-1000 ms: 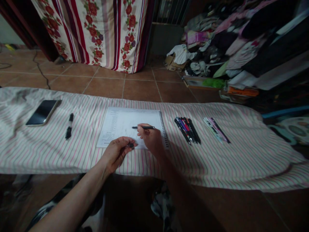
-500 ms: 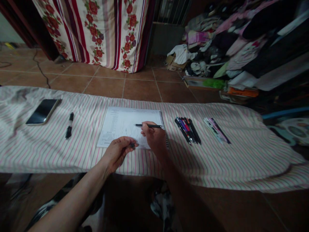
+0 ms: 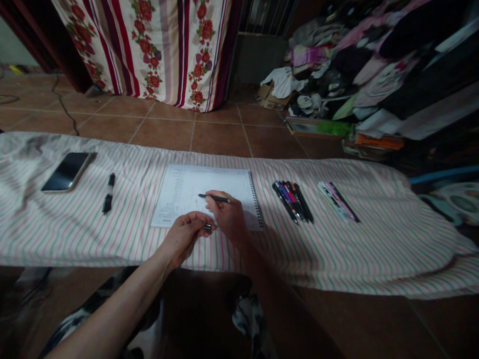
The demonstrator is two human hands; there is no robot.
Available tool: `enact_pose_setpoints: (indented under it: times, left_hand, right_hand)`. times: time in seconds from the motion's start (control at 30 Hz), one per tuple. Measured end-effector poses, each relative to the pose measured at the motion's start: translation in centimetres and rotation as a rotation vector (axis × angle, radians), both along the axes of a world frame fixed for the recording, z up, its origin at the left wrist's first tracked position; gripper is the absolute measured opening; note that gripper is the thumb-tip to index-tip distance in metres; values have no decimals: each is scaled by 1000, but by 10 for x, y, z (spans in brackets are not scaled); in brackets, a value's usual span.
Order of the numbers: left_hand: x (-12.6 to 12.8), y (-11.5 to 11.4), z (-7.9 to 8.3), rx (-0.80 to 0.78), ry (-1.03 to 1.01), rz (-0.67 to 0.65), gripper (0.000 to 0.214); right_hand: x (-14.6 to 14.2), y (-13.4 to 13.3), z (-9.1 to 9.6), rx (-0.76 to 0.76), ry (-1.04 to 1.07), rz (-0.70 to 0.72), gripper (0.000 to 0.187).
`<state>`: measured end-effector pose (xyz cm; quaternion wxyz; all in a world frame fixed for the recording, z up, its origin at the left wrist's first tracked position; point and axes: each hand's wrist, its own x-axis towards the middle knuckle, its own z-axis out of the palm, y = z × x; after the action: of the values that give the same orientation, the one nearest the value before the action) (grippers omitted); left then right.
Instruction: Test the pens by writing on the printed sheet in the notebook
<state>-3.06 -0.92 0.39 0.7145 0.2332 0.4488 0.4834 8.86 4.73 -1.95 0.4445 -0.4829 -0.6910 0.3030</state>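
A spiral notebook (image 3: 220, 177) lies on the striped cloth (image 3: 134, 219), its coil along the right side and faint marks on the page. My right hand (image 3: 231, 217) rests over the page, fingers closed round a black pen (image 3: 203, 196) whose tip points left. At the notebook's lower edge, my left hand (image 3: 187, 232) pinches a small black pen cap (image 3: 207, 227); part of it is hidden by the fingers.
A phone (image 3: 67, 172) and another black pen (image 3: 109, 193) lie to the left. Several pens (image 3: 294, 202) sit right of the notebook, with light-coloured pens (image 3: 339, 202) beyond. A flowered curtain (image 3: 164, 55) hangs behind, beside piled clothes (image 3: 318, 55).
My right hand has moved left over the page with the black pen. My left hand has stayed nearly in place, still pinching the cap.
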Motion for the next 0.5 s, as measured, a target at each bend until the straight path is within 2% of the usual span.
enact_pose_setpoints:
  times: [0.2, 0.37, 0.5]
  left_hand:
    - [1, 0, 1, -9, -6, 5, 9]
    - [1, 0, 0, -2, 11, 8, 9]
    - [0, -1, -2, -5, 12, 8, 10]
  right_hand:
    - [-3, 5, -2, 56, -40, -13, 21]
    - [-1, 4, 3, 3, -109, -25, 21]
    - [-3, 3, 0, 73, -79, -38, 21]
